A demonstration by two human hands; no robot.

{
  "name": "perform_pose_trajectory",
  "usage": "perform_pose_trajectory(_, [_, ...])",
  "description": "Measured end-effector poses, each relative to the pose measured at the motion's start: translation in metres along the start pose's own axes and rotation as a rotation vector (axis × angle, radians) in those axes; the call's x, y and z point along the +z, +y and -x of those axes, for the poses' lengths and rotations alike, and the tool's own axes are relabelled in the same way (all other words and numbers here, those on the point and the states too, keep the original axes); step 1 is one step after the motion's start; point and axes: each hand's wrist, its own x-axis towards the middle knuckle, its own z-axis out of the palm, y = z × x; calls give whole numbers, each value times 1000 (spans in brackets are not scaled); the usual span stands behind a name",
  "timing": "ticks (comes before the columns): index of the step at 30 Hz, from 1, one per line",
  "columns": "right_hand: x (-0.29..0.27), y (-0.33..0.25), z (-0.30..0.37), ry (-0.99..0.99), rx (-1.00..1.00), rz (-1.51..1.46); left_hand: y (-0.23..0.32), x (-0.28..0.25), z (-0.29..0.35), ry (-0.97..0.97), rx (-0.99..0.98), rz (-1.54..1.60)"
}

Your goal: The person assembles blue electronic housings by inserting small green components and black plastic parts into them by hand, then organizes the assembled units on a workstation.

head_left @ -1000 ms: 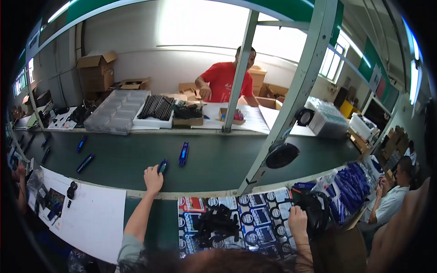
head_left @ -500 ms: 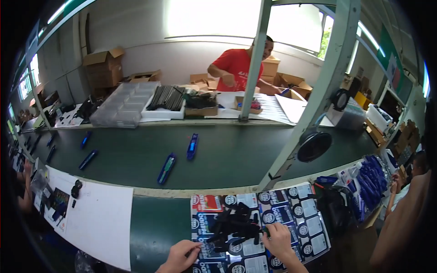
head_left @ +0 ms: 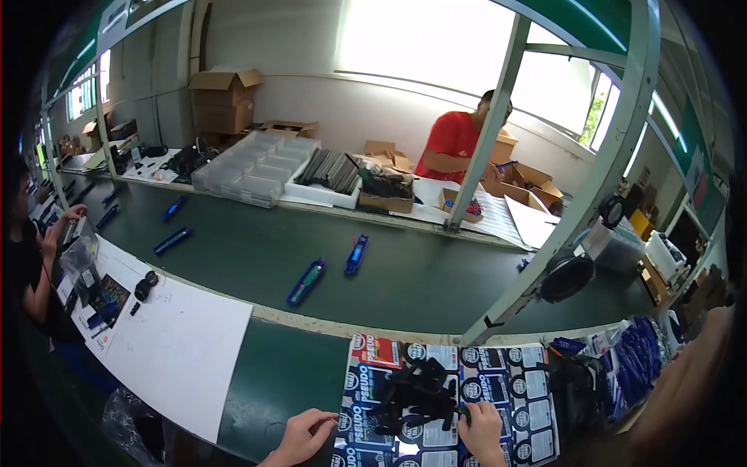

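A loose pile of black parts (head_left: 416,395), too jumbled to tell their kind, lies on a printed sheet (head_left: 529,424) of blue, white and red panels. At the left edge of this sheet is my left hand (head_left: 305,436), its thumb and forefinger brought together; anything between them is too small to make out. My right hand (head_left: 482,430) rests at the right side of the pile with its fingers curled around a small dark piece whose kind is hidden.
Beyond runs a dark green conveyor belt (head_left: 233,241) carrying several blue tool-like bodies (head_left: 306,282). A metal post (head_left: 572,194) with a black fan (head_left: 568,278) rises at right. Blue parts in plastic (head_left: 638,354) lie right; white board (head_left: 187,342) left. Co-workers sit opposite and at left.
The view has swung left, so the scene sits further right and more of the left co-worker shows. The person opposite has lowered a raised arm toward the boxes. My hands have barely moved.
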Motion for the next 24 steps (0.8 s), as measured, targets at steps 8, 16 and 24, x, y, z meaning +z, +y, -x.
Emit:
perform_pose_trajectory(8, [-9, 24, -2, -10, 23, -22, 14, 3, -10, 56, 37, 22])
perform_pose_trajectory(16, [-1, 26, 9, -30, 18, -11, 70, -33, -15, 298, 452, 28])
perform_pose_trajectory(24, [-6, 19, 9, -41, 5, -28, 177, -59, -8, 464, 954, 266])
